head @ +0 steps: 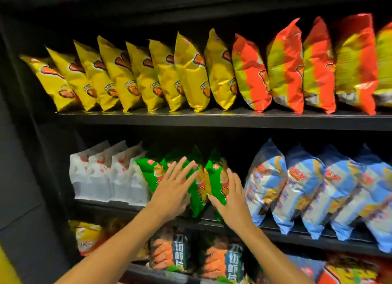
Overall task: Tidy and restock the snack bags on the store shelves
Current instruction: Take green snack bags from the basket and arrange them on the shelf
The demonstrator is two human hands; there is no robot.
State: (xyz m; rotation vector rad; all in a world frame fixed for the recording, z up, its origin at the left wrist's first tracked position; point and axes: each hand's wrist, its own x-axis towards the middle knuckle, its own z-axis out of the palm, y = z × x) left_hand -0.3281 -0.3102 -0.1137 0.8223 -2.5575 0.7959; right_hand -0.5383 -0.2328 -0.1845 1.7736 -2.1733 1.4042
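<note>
- Two hands work the middle black metal shelf (212, 222), both on the group of glossy green snack bags (214, 177) that stands upright on it, between the white plastic packets (101, 177) and the pale blue foil bags (297, 188).
- Risk: the green bags lean left and overhang the shelf's front lip; an uneven push would likely tip one off the edge onto the dark and orange packets (176, 247) on the level below.
- Risk: the foil looks slick and air-filled, so pressing hard with flat palms may let a bag squirt sideways into the white packets rather than slide back.
- Your left hand (172, 190) lies flat on the faces of the green bags nearest the white packets, fingers straight and spread, gripping nothing.
- Your right hand (232, 201) rests on the green bag nearest the blue bags, fingers extended, thumb reaching toward its lower edge; nothing is pinched.
- Hands sit close together but apart, forearms angled up from below the shelf.
</note>
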